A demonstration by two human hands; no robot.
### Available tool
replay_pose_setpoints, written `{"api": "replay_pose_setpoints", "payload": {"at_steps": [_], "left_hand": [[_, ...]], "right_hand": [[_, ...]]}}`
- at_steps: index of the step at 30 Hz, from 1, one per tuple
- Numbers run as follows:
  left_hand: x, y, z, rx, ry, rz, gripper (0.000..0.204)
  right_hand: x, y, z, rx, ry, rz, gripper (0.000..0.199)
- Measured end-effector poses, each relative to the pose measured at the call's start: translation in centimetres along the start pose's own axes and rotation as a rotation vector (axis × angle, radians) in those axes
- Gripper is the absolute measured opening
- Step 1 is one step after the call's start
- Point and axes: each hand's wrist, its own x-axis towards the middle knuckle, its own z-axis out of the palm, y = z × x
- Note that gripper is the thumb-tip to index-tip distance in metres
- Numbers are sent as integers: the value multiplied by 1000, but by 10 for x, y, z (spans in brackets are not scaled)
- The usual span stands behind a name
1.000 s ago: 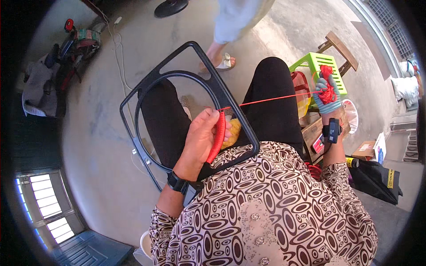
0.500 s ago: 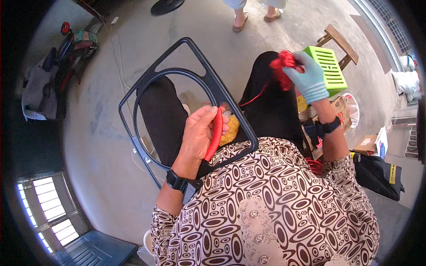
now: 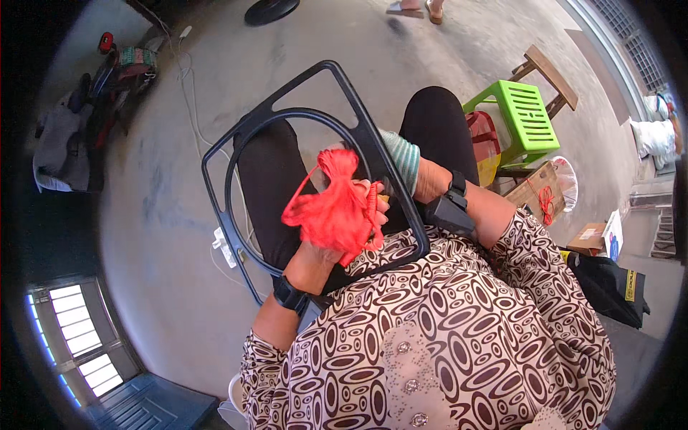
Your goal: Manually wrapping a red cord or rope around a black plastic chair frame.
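Red cord [image 3: 333,215] is overlapping your black frame [image 3: 370,140].
Your left hand [image 3: 319,256] is clasping its wrapped grip [image 3: 372,201], ideally bracing firmly; right hand [image 3: 401,158] partly hiding, pinch unclear.

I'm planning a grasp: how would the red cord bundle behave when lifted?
The red cord bundle is probably floppy, as its strands splay and bend. It looks light, being thin cord. Its loose loop might catch the nearby black frame.
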Motion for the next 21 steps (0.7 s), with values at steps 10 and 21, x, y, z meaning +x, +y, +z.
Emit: {"api": "replay_pose_setpoints", "payload": {"at_steps": [10, 21], "left_hand": [[7, -25, -22, -354, 101, 252, 27], [12, -16, -10, -7, 171, 386, 12]], "right_hand": [[-6, 11, 33, -544, 536, -350, 61], [-9, 27, 36, -743, 766, -236, 56]]}}
